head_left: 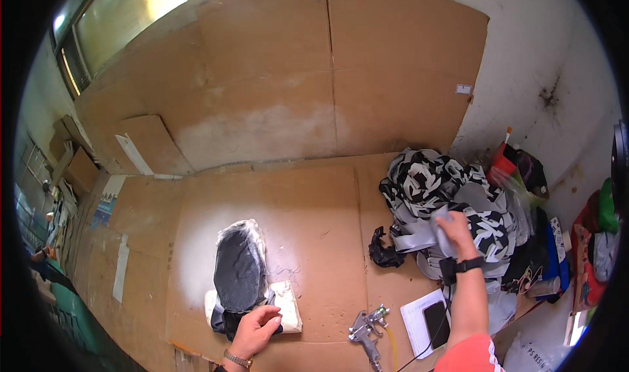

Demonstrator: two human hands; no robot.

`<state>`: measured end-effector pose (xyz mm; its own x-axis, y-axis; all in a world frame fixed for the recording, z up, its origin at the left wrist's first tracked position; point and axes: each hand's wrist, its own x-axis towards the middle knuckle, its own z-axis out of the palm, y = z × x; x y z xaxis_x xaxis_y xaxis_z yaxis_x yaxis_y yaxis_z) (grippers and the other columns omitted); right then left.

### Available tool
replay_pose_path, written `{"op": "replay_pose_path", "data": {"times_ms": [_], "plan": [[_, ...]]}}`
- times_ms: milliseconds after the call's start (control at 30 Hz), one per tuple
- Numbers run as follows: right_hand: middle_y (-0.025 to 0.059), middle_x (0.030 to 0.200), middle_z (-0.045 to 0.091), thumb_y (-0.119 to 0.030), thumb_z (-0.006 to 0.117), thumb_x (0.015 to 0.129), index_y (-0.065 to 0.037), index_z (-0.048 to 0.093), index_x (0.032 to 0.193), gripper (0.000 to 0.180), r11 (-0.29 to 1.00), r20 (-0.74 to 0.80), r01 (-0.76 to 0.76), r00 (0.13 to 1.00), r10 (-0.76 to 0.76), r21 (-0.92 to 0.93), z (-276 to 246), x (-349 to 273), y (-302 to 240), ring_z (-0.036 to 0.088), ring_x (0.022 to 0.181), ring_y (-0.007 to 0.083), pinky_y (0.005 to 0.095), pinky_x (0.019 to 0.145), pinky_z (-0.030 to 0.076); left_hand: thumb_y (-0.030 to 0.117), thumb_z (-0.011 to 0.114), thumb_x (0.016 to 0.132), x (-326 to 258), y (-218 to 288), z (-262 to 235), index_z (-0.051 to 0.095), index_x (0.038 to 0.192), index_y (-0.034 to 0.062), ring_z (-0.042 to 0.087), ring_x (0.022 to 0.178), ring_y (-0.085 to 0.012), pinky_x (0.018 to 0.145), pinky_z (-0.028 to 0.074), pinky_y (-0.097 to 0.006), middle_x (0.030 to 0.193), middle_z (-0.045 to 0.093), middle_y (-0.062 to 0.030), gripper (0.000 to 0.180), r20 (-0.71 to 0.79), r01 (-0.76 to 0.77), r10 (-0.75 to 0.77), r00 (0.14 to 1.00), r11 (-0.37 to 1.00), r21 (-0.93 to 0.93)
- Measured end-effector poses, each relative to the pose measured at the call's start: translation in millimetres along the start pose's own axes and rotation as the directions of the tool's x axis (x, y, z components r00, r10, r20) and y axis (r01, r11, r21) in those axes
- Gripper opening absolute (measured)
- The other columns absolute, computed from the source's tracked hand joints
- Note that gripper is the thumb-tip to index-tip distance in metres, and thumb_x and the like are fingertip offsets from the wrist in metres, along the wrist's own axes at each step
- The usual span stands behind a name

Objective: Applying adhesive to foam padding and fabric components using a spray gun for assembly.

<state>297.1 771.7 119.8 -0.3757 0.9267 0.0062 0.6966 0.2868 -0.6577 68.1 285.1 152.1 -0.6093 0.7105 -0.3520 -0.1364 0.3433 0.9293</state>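
Note:
My right hand [457,229] is closed on a light grey piece of cloth [445,234], at the pile of black, white and grey patterned fabric [426,179] on the right. Low in the middle, my left hand [257,329] is beside the lower end of a dark grey oval pad [240,270] with a fuzzy white edge. Its fingers are loosely bent, the thumb stands apart, and I see nothing between them. Beneath the pad's lower end sits a cream block [288,306]. Black material shows at that end, partly covered by the hand.
A metal spray gun [368,333] with a yellow hose lies between my arms. Near it, a dark phone [436,323] rests on white paper [411,313]. A crumpled black bag [385,249] touches the fabric pile. Cardboard [262,90] stands behind the cardboard-covered table [314,202].

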Motion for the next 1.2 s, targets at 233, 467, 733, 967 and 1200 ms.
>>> {"op": "replay_pose_path", "data": {"times_ms": [233,467,733,967,1200], "plan": [[0.0070,0.104,0.061,-0.028,0.064,0.088,-0.001,0.052,0.112,0.038,0.279,-0.075,0.101,0.992,-0.102,0.955,-27,-162,-137,0.061,0.094,0.0188,0.0371,0.086,0.048,0.017,0.059,0.091,-7,-4,-2,0.058,0.116,-0.0004,0.058,0.094,-0.0098,0.081,0.047,-0.024,0.104,0.064,-0.0046,0.030,0.233,-0.032,0.021,0.972,0.999,0.043],[0.0080,0.117,0.060,-0.013,0.056,0.093,-0.006,0.047,0.130,0.039,-0.036,0.327,-0.361,0.879,-0.348,0.932,86,-378,-290,0.058,0.110,0.0228,0.0391,0.094,0.047,0.018,0.062,0.089,-69,-5,-41,0.044,0.134,0.0032,0.047,0.122,-0.0187,0.102,0.039,-0.035,0.132,0.051,-0.0072,0.050,0.545,0.088,0.301,0.783,0.813,-0.575],[0.0120,0.127,0.053,-0.009,0.050,0.095,0.000,0.043,0.132,0.038,-0.045,0.169,-0.203,0.902,-0.397,0.978,133,-429,-373,0.053,0.116,0.0240,0.0408,0.099,0.043,0.017,0.052,0.092,-104,38,-169,0.049,0.127,0.0047,0.049,0.124,-0.0285,0.108,0.034,-0.049,0.129,0.055,-0.0122,0.037,0.101,0.046,0.339,0.935,0.168,-0.985],[0.0080,0.114,0.063,-0.035,0.047,0.098,-0.004,0.055,0.118,0.039,-0.330,0.124,-0.359,0.818,-0.562,0.873,120,-334,-432,0.056,0.112,0.0201,0.0384,0.100,0.041,0.014,0.047,0.093,-48,106,-216,0.045,0.129,0.0002,0.048,0.124,-0.0285,0.106,0.035,-0.047,0.133,0.051,-0.0149,0.038,0.059,-0.156,0.655,0.753,0.265,-0.951],[0.0128,0.138,0.045,-0.031,0.052,0.091,0.000,0.035,0.139,0.060,-0.018,0.296,-0.362,0.791,-0.536,0.932,194,-309,-328,0.046,0.125,0.0247,0.0398,0.106,0.036,0.028,0.037,0.097,20,-4,-190,0.041,0.137,0.0037,0.047,0.125,-0.0238,0.107,0.034,-0.041,0.138,0.048,-0.0113,0.047,0.160,-0.019,0.353,0.922,0.453,-0.891]]}}
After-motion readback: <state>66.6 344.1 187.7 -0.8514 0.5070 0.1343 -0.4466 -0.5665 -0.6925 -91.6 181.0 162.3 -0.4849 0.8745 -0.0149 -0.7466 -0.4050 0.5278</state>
